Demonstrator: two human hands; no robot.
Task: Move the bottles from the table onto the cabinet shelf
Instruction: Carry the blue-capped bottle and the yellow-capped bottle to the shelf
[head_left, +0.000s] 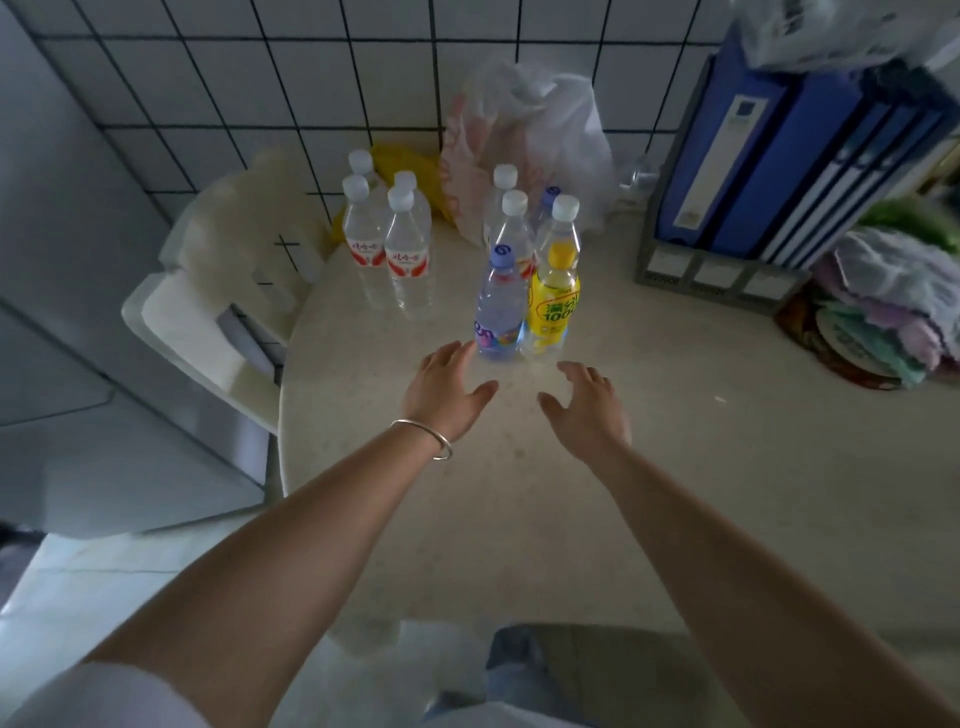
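**Both hands reaching for front pair of bottles**

L hand (447, 387) & R hand (584, 402) hover over table (519, 519), fingers spread, holding nothing, apart w/ a gap between. L fingertips just beside purple-label bottle (498, 306); R hand near yellow bottle (553, 291) but not touching. The two stand upright, side by side, touching or nearly so. More bottles behind: red-label cluster (387, 244) back-left, others directly behind front pair. Cabinet shelf not in view.

Prob best: one bottle per hand, grip mid-body on label, lift straight up so neighbours behind don't tip. Keep upright on carry.
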